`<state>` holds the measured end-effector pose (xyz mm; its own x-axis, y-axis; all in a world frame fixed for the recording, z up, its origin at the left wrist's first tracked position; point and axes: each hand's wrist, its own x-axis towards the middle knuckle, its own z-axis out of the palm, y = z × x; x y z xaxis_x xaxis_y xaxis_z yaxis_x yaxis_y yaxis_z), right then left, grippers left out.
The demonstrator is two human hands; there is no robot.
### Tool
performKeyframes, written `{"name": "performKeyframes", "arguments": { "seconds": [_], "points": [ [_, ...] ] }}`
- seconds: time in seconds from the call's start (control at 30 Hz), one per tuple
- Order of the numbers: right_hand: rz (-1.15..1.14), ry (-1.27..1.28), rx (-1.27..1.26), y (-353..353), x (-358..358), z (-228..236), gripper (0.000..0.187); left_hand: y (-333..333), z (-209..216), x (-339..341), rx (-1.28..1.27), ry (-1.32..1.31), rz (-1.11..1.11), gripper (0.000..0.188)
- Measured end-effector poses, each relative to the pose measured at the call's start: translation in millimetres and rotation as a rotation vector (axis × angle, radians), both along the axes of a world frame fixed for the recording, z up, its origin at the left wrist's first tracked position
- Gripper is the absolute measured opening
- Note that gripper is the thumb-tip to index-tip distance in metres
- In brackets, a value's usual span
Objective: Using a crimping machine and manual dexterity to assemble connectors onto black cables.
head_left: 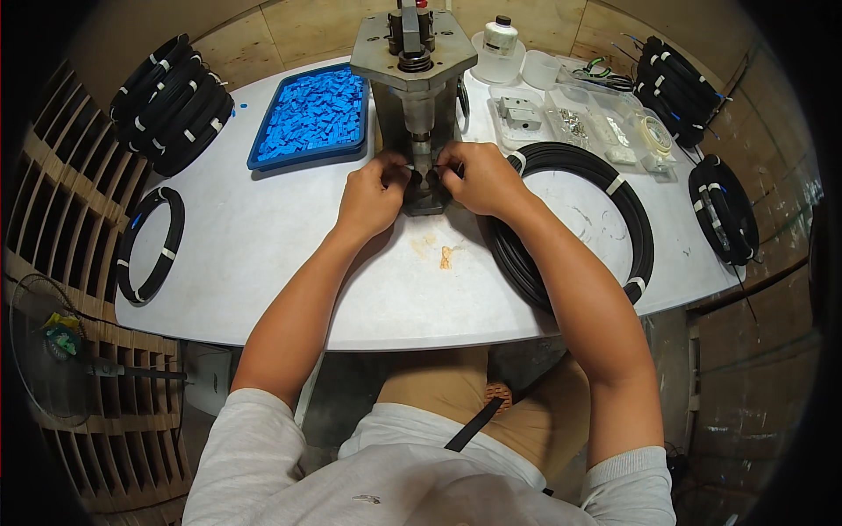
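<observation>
On a white table [237,254], in a room with a wooden wall [311,31] beyond and a slatted rack [61,210] and a fan [61,337] to the left, one metal press [414,66] stands at the middle of the far edge; two hands meet its lower end, the left hand [375,190] and the right hand [485,178] on opposite sides, fingers curled narrow, though whether they pinch anything I cannot tell; left of the press lies one blue tray [307,159], its blue pieces [316,110] too many to count; one thin black coil [151,245] lies by the left edge, one large black coil [633,206] partly under the right forearm; three banded stacks, a left stack [175,105] by the far left corner, a far right stack [674,88] and a near right stack [726,210] along the right edge; one capped bottle [500,39] stands near the far edge.
</observation>
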<state>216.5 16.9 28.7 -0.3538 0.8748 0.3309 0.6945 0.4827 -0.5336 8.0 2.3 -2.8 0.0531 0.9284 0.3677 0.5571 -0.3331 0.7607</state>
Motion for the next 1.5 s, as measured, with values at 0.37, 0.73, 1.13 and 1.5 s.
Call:
{"name": "performKeyframes", "arguments": {
  "seconds": [0.37,0.73,1.13,1.5],
  "points": [
    [0.017,0.022,0.013,3.0,1.3,-3.2,0.024,0.2,-0.8,-0.2,-0.010,-0.028,-0.025,0.025],
    [0.010,0.022,0.025,2.1,1.5,-3.6,0.024,-0.6,0.8,-0.4,-0.021,-0.009,-0.034,0.026],
    [0.006,0.015,-0.010,4.9,0.9,-5.5,0.023,0.7,-2.3,-1.8,0.007,-0.028,-0.035,0.025],
    [0.006,0.014,0.001,3.9,1.5,-4.7,0.021,-0.8,-0.5,-1.1,-0.003,-0.034,-0.031,0.024]
  ]
}}
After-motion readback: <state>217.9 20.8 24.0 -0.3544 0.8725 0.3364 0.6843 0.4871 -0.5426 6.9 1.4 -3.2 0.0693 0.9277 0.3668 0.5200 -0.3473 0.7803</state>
